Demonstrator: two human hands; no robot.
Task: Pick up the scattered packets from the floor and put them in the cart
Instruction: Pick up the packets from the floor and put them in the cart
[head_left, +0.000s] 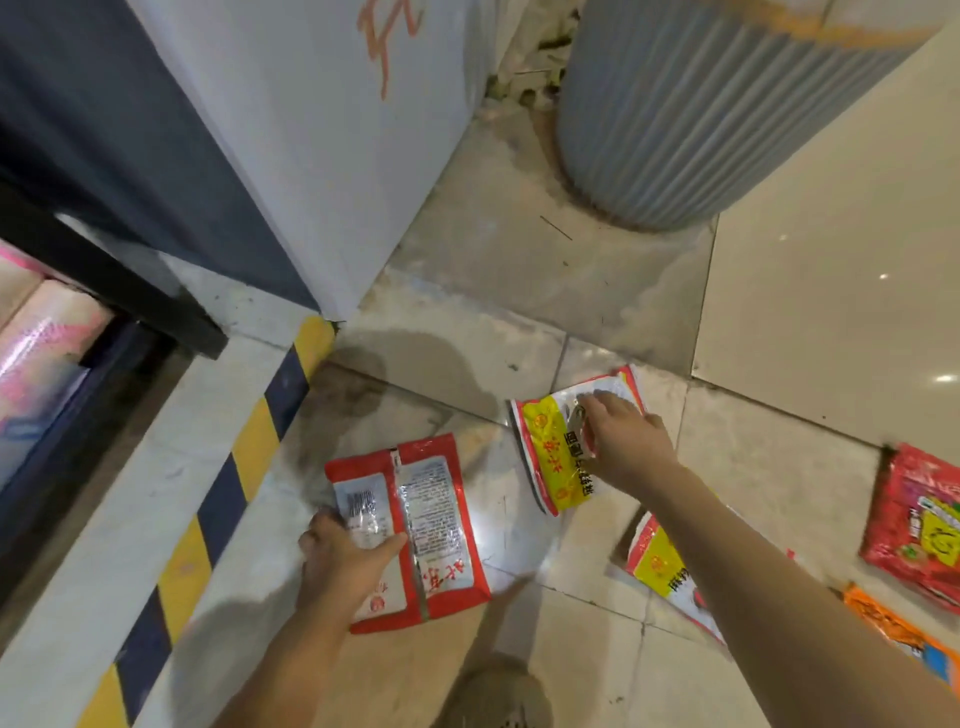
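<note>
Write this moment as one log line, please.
left hand grips back-up packet | right hand on yellow-label packet | cart unseen

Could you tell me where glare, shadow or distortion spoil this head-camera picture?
Head view: glare whitens the tile beside the back-up packet under the left hand; hand shadows darken the floor left of it; wide-angle distortion bends the ribbed bin; edges blur.

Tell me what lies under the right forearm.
Under the right forearm lies a red, white and yellow packet on the floor tiles. Its left edge and lower corner show; the rest, including most of its print, is covered by the arm.
</note>
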